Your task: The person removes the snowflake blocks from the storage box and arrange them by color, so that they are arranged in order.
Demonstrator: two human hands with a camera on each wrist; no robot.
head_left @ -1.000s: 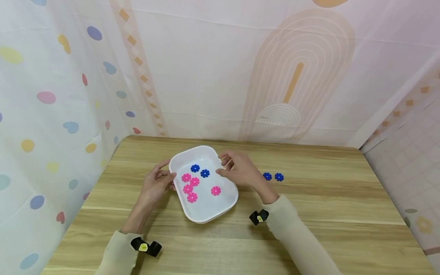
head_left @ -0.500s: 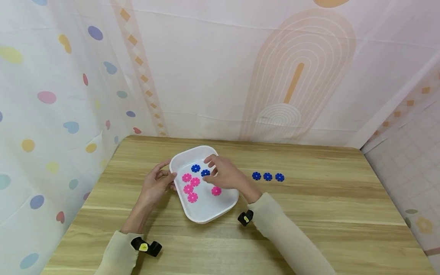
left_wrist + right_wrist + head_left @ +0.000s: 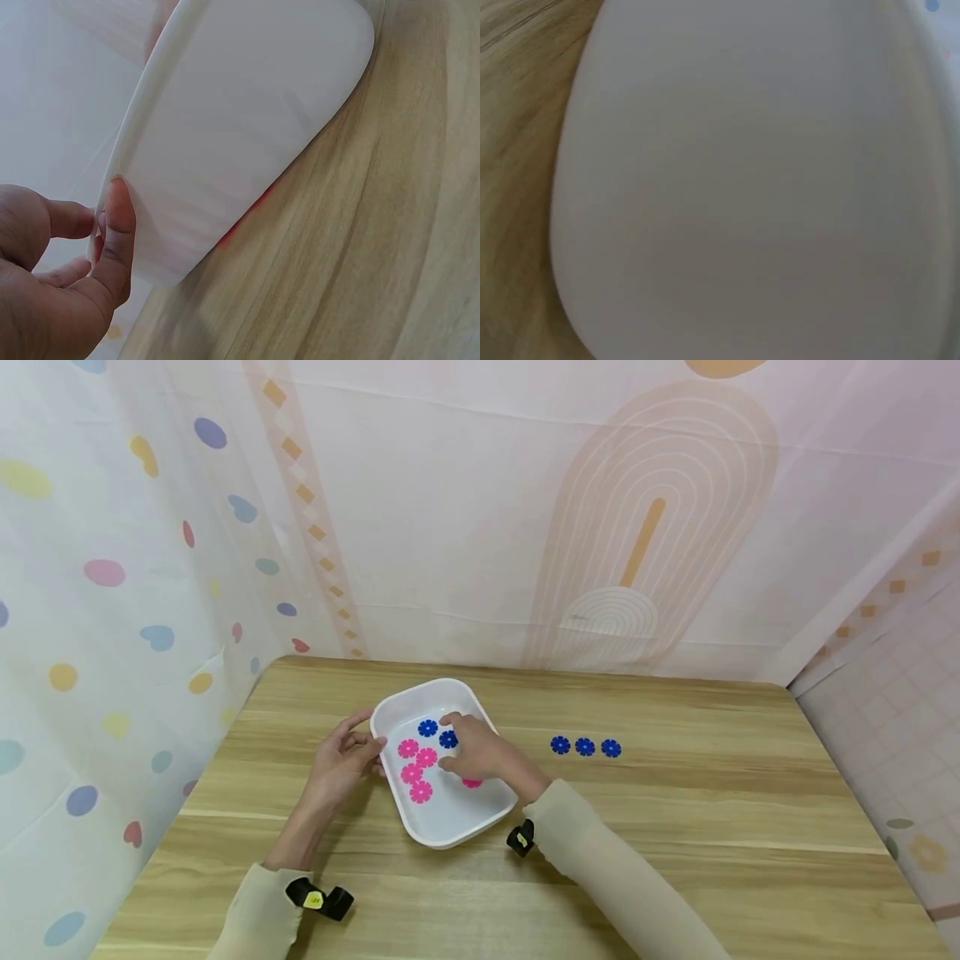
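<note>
A white tray sits on the wooden table, holding two blue flower discs and several pink flower discs. My left hand pinches the tray's left rim; the left wrist view shows the thumb pressed on the white tray wall. My right hand reaches into the tray. Its index finger and thumb stand on either side of the nearer blue disc, with no grip showing. The other blue disc lies just to the left. One pink disc is half hidden under the right hand. The right wrist view shows only the blurred tray.
Three blue flower discs lie in a row on the table, to the right of the tray. Patterned curtain walls close in the table at the back and on both sides.
My right hand moved left from the tray's right rim into the tray, down onto the blue disc. That uncovered the third blue disc on the table. The left hand stayed put.
</note>
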